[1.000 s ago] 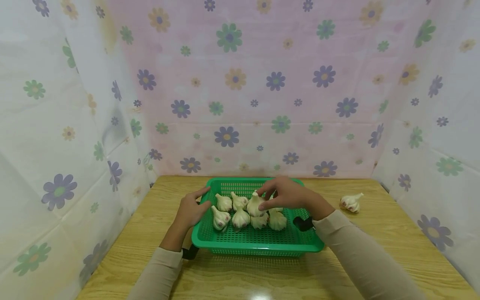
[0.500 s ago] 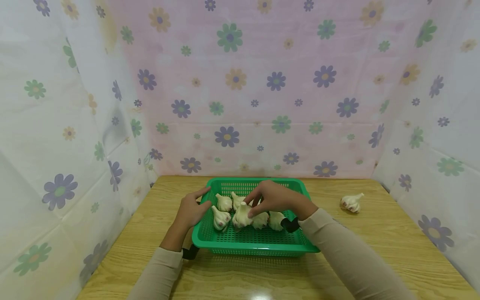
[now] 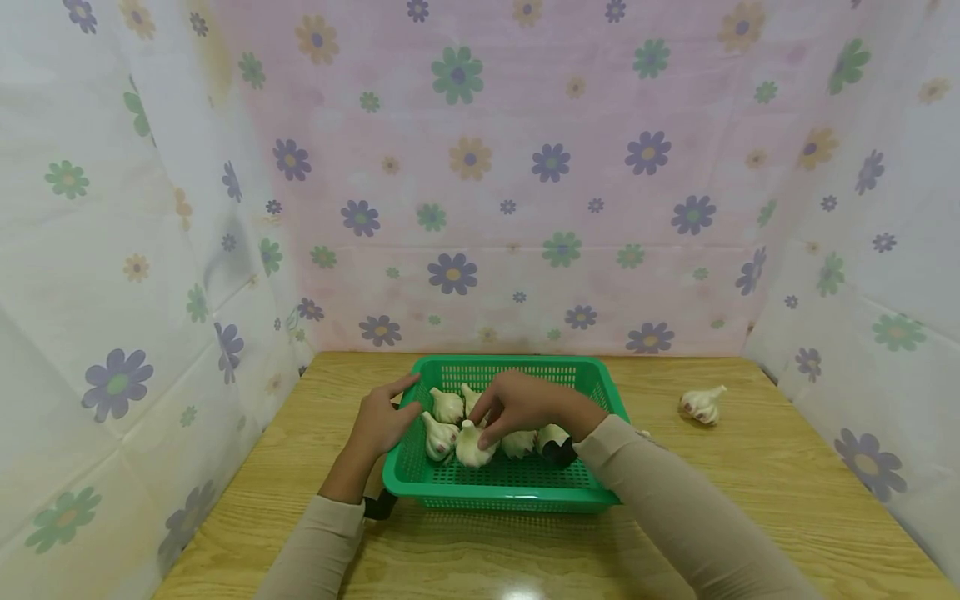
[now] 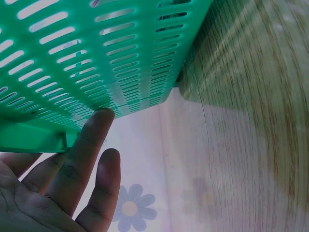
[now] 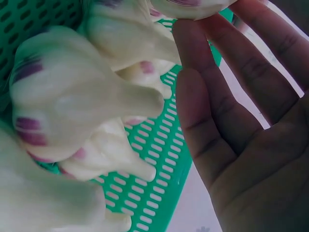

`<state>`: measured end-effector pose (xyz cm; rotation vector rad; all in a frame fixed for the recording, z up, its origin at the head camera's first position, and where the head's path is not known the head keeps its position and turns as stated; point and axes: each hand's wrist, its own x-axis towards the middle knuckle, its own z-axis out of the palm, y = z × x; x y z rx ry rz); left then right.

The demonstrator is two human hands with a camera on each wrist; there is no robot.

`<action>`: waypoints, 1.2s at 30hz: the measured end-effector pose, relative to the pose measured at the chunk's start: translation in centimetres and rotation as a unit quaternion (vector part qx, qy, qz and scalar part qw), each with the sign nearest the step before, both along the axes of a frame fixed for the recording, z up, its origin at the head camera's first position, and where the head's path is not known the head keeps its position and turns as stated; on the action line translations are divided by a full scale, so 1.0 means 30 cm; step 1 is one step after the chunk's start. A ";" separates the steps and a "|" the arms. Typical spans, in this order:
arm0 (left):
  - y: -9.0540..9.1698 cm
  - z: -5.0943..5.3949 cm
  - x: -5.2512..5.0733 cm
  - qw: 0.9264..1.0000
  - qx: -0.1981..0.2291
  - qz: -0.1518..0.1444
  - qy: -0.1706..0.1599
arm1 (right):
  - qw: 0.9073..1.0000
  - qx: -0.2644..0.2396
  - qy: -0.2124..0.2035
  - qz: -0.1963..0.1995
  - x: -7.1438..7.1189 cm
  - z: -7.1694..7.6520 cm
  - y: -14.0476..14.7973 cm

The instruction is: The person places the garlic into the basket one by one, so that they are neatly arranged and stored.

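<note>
A garlic bulb point(image 3: 472, 447) is pinched between the thumb and fingers of my right hand point(image 3: 521, 407), low over the near left part of the green basket point(image 3: 517, 493). Its underside shows at the top of the right wrist view. Around it in the basket sit several more bulbs, such as a garlic bulb point(image 3: 440, 437) just to the left; the hand hides some others. My left hand point(image 3: 380, 425) rests at the basket's left rim. In the left wrist view its fingers point(image 4: 79, 164) are fairly straight, and one fingertip touches the slotted outer wall point(image 4: 125, 63).
One loose garlic bulb point(image 3: 702, 406) lies on the wooden table point(image 3: 750, 500), right of the basket. Flowered cloth point(image 3: 562, 208) hangs behind the table and along both sides. A black wrist strap point(image 3: 558, 452) at my right wrist overlaps a bulb.
My right hand has carried its garlic bulb left and toward me inside the basket. The left hand has stayed at the rim, and the loose bulb has not moved.
</note>
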<state>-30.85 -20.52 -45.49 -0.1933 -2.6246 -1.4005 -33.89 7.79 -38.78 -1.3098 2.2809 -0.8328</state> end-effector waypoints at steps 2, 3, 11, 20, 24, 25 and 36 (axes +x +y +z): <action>0.000 0.000 0.000 1.000 0.001 0.000 0.001 | 1.000 0.003 -0.009 0.005 0.000 -0.003 -0.016; 0.000 -0.001 0.000 1.000 0.000 -0.001 0.001 | 1.000 0.003 -0.011 0.008 -0.001 -0.007 -0.024; 0.000 0.001 0.000 1.000 -0.001 0.003 0.000 | 1.000 0.023 -0.009 0.018 0.016 -0.015 -0.078; 0.001 0.005 0.004 1.000 -0.001 0.001 -0.008 | 0.999 0.039 0.004 0.034 0.012 -0.036 -0.119; 0.001 0.004 0.003 1.000 -0.008 0.003 -0.007 | 0.997 0.048 0.023 0.049 0.009 -0.044 -0.137; 0.001 0.005 0.003 1.000 -0.009 0.003 -0.007 | 0.997 0.051 0.027 0.051 0.008 -0.047 -0.140; 0.001 0.002 -0.001 1.000 -0.003 0.007 -0.007 | 0.995 0.083 0.033 0.034 0.002 -0.074 -0.173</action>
